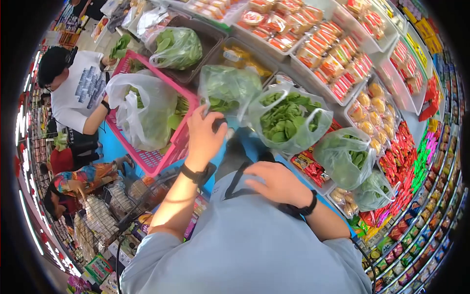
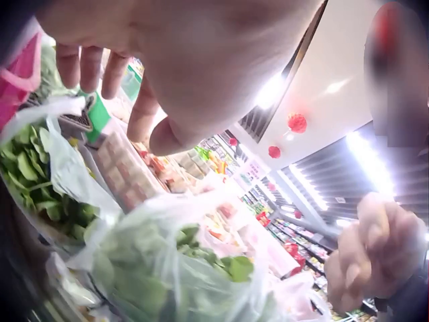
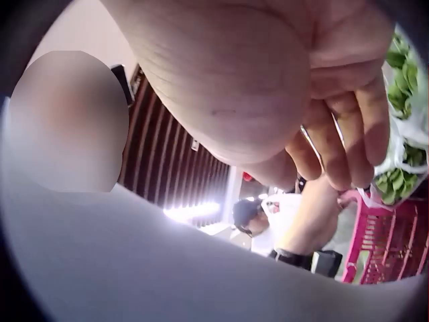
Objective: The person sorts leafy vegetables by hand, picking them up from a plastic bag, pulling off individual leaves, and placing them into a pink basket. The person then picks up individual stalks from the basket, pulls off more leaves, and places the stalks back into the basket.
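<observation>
Middle bag of greens [image 1: 229,87] was observed between the pink basket [image 1: 184,142] and an open bag of leaves [image 1: 290,117], in front of a tray of yellow packs [image 1: 254,66]. In the head view its long axis was directed roughly from left to right, with loose plastic gathered low on its right side, toward the wearer. Another bag [image 1: 152,117] was held within the basket, its long axis slanted from upper left to lower right; two more bagged lots, an upper one [image 1: 346,159] and a lower one [image 1: 373,192], were noted at the right.

The left grip [image 1: 204,134] was extended to the near side of the middle bag, thumb and fingers loosely bent and parted, moderately wide; no hold on plastic could be made out. Contact of its fingertips with the bag could not be determined. A small dark item [image 1: 219,124] beside the thumb was not identified. The right grip [image 1: 280,181] was placed before the shirt [image 1: 245,235], relaxed and empty, fingers slightly bent.

Leaves in the middle bag were blurred by cloudy plastic. In the left wrist view, the lower bags were washed out and cut off by the frame; in the right wrist view, much was covered by the palm and pale cloth.
</observation>
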Tool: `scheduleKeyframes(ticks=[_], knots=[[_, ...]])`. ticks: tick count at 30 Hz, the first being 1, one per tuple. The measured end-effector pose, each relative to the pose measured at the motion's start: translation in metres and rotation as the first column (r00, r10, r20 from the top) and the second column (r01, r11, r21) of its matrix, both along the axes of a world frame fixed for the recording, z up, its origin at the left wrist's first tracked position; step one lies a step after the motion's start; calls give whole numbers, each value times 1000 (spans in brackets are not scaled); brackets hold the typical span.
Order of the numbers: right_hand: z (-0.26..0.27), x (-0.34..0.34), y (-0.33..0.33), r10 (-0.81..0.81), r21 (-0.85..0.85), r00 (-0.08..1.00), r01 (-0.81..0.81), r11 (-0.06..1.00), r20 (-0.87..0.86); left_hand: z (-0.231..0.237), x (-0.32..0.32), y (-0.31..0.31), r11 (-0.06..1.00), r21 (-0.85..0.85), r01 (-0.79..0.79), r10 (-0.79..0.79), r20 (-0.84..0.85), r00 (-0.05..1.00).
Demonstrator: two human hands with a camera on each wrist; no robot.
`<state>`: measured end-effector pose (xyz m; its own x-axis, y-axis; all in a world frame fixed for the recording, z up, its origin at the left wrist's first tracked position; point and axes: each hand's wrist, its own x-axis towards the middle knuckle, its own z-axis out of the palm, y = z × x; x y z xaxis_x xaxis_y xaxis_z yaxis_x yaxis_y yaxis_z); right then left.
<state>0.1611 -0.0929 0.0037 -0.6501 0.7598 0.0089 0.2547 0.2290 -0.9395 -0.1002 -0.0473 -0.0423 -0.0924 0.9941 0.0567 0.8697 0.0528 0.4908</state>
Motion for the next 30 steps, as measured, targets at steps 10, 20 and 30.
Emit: scheduleKeyframes(ticks=[10,20,30], knots=[[-92,-162,83,-415,246,752,334,910,512,-45,-115,70,997,-72,17,33,645,763],[-112,-160,144,-731,392,383,655,646,565,-40,-175,114,933,-148,329,107,985,137],[-66,-134,215,-846,-255,532,823,508,33,-31,-168,129,938,-53,343,59,998,-6]])
